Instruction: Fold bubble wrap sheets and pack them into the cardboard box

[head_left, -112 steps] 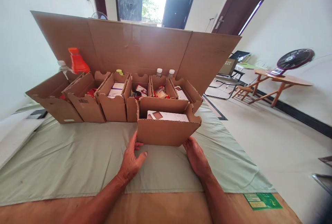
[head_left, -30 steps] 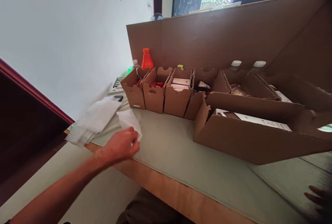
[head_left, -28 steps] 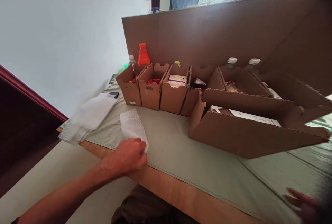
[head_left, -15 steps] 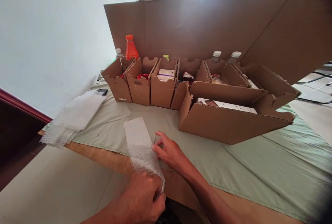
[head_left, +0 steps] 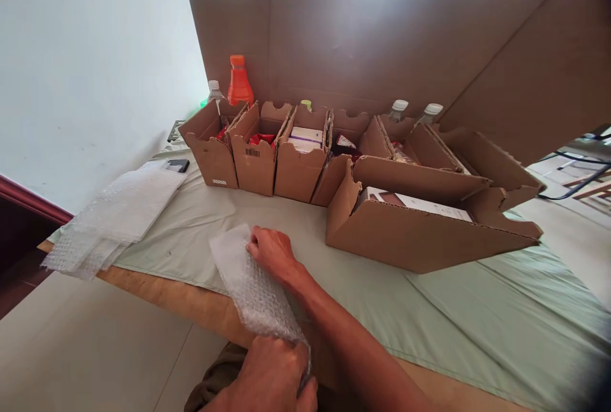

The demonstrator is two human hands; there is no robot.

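A narrow bubble wrap bag lies slantwise over the front edge of the cloth-covered table. Its near end is bunched in my left hand, closed in a fist below the table edge. My right hand has its fingers curled in a pinch at the bag's right edge, close to the far end. The fingertips of the right hand are partly hidden. Whether anything is inside the bag I cannot tell.
A stack of bubble wrap bags lies at the left, with a dark phone by it. Several cardboard bins stand behind, and a larger cardboard bin holds a white box. An orange bottle stands by the cardboard backboard.
My right hand has moved up and left along the bag, and its fingers have closed at the bag's edge. The bag's far end has shifted left.
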